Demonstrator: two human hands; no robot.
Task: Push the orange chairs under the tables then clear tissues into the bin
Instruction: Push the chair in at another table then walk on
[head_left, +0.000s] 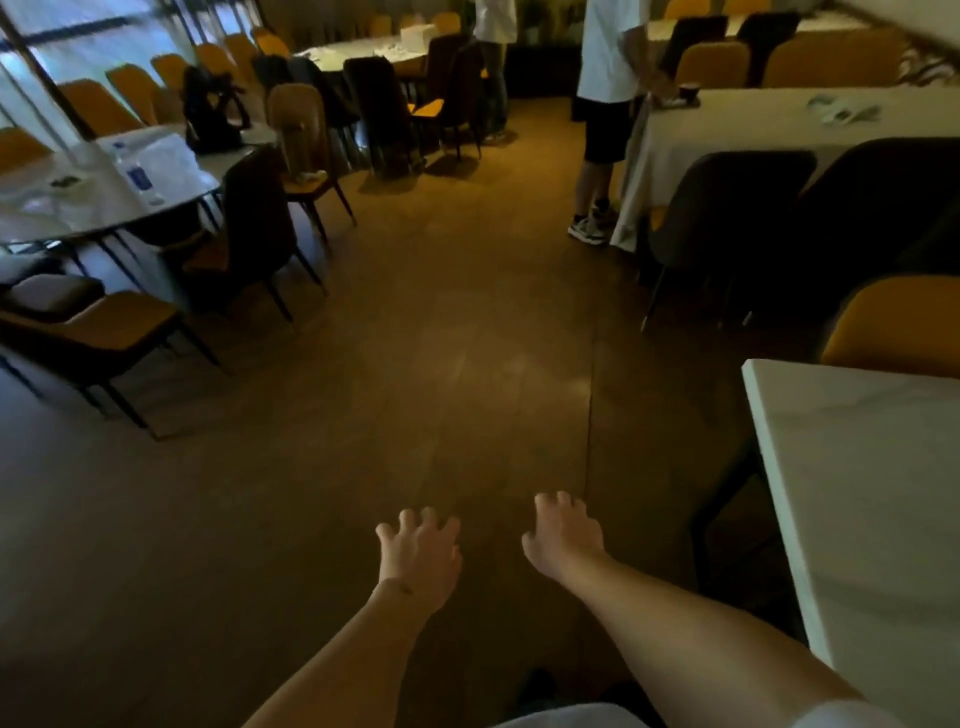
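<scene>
My left hand (418, 553) and my right hand (563, 538) reach out low over the bare floor, fingers spread and curled, holding nothing. An orange chair (98, 332) stands pulled out from the round table (104, 208) at the left. Another orange chair (306, 140) stands out in the aisle beyond that table. At the right an orange chair back (898, 327) shows behind a white table (857, 467). Crumpled tissues (841, 111) lie on the cloth-covered table (753, 130) at the far right. No bin is in view.
A person in a white shirt and dark shorts (608, 104) stands at the cloth-covered table; a second person (493, 67) stands farther back. Dark chairs (727, 218) line the right table. A black bag (213, 114) and a water bottle (140, 176) sit on the round table.
</scene>
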